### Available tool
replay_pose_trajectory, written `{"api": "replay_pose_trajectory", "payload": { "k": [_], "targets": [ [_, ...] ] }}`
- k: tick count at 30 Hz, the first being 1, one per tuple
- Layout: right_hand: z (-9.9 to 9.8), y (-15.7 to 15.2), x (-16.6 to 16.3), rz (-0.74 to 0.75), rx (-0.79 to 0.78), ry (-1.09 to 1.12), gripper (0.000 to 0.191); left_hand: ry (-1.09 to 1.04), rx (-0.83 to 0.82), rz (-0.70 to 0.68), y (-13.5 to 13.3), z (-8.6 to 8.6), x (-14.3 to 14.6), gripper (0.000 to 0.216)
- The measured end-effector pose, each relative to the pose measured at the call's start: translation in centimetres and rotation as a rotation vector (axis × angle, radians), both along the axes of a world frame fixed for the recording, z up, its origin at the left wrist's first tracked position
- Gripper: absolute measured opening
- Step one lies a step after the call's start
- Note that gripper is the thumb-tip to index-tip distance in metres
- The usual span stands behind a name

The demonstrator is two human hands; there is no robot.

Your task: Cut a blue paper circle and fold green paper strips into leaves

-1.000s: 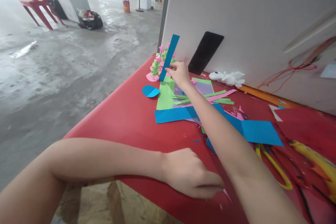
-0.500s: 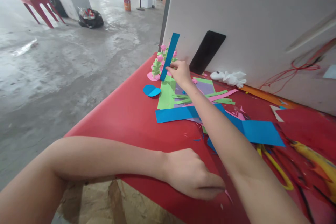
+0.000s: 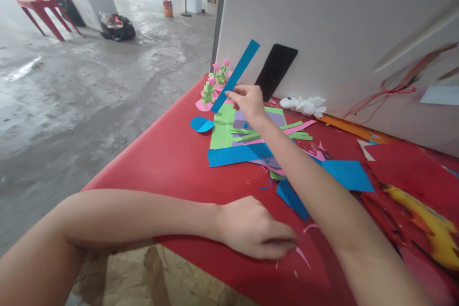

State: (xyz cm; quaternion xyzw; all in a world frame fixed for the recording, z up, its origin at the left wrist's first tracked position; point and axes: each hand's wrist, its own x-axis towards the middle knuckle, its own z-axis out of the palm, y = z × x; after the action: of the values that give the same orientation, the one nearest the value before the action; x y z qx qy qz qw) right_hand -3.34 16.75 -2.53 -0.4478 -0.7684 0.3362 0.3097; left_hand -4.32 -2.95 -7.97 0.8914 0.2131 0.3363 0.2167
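blue strip (image 3: 242,64) tipped further rightward | right hand (image 3: 250,100) pinching it above green sheet (image 3: 221,133) | left hand (image 3: 255,229) before sheet, curled, contents hidden

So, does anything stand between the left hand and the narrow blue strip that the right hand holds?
Nothing visible blocks the left hand from the narrow blue strip; between them, the wider blue strip and green sheet only lie low on the table.

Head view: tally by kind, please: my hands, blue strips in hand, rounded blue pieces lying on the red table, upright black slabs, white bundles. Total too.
Hands: 2 (left hand, right hand)
Held blue strip: 1
Rounded blue piece: 1
Black slab: 1
White bundle: 1
Total: 6
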Motion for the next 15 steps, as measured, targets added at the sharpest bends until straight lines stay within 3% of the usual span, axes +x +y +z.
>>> {"api": "replay_pose_trajectory", "payload": {
  "k": [5,9,12,15],
  "targets": [
    [2.8,-6.7,6.4,0.006,-0.115,0.094,0.023,-0.184,0.014,-0.040,-0.2,0.9,-0.4,0.024],
    [3.9,-12.3,12.7,-0.016,-0.231,0.128,0.026,-0.261,0.016,-0.082,-0.5,2.9,-0.9,0.025],
    [4.2,-15.5,16.0,-0.033,-0.307,0.126,0.028,-0.377,-0.101,-0.017,-0.4,4.8,-1.1,0.019],
    [4.4,-17.6,17.7,-0.018,-0.332,0.136,0.017,-0.478,-0.298,0.197,0.4,6.4,-0.7,0.012]
  ]
}}
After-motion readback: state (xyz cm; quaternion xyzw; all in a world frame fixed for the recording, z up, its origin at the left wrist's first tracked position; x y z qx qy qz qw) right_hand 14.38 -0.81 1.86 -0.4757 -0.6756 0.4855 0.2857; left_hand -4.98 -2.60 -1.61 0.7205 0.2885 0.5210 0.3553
